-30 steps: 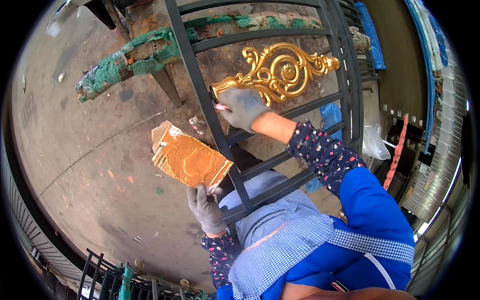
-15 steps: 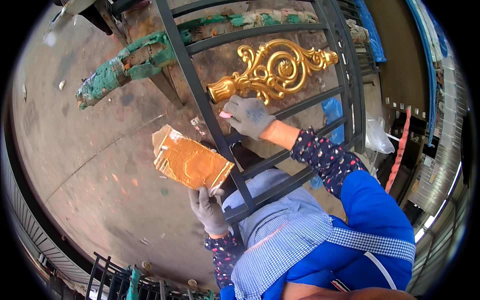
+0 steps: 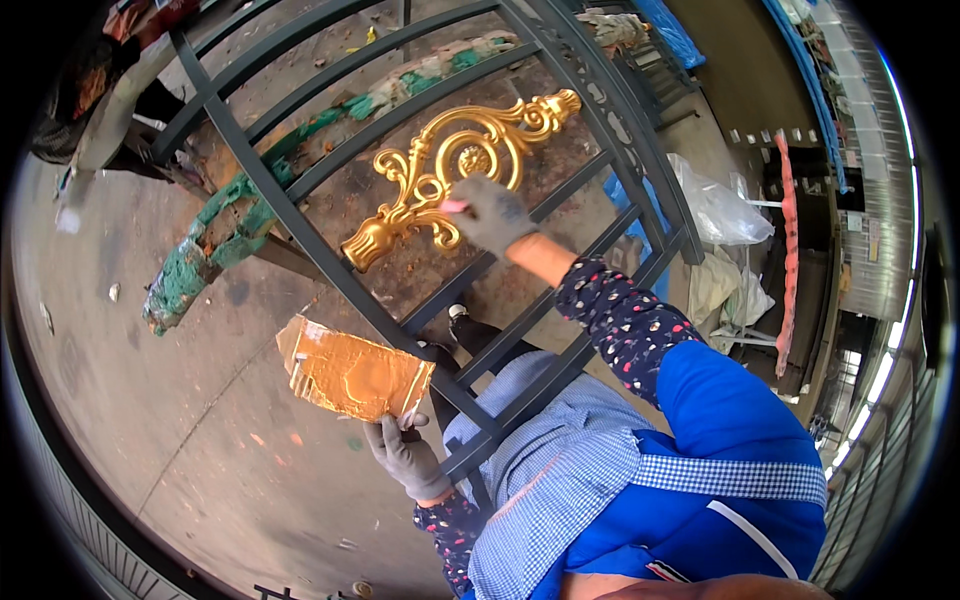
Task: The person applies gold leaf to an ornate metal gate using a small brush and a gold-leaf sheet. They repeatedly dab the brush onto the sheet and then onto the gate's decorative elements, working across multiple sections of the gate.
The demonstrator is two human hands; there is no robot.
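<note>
My gloved left hand (image 3: pixel 405 458) pinches the near edge of a flat piece of cardboard (image 3: pixel 352 374) smeared with gold paint, left of the dark metal frame. In my gloved right hand (image 3: pixel 487 214) is a small pink piece (image 3: pixel 453 206), its tip showing between thumb and fingers; its kind is not clear. That hand is at the middle of a gold scroll ornament (image 3: pixel 385 228), covering part of its curls. The ornament has a fluted end by one bar and lies among the bars of the dark metal frame (image 3: pixel 330 268). Whether the pink piece touches the gold is unclear.
Under the frame runs a support wrapped in ragged green material (image 3: pixel 185 265). Another person (image 3: pixel 95 100) is at the upper left. Clear plastic sheeting (image 3: pixel 715 205) and a pink wrapped bar (image 3: pixel 787 250) are to the right. My shoe (image 3: pixel 458 312) shows between the bars.
My right hand has gone from beside the ornament's fluted end to its middle scrolls. The view has swung, so the frame and ornament appear tilted and farther left. The cardboard stays in my left hand.
</note>
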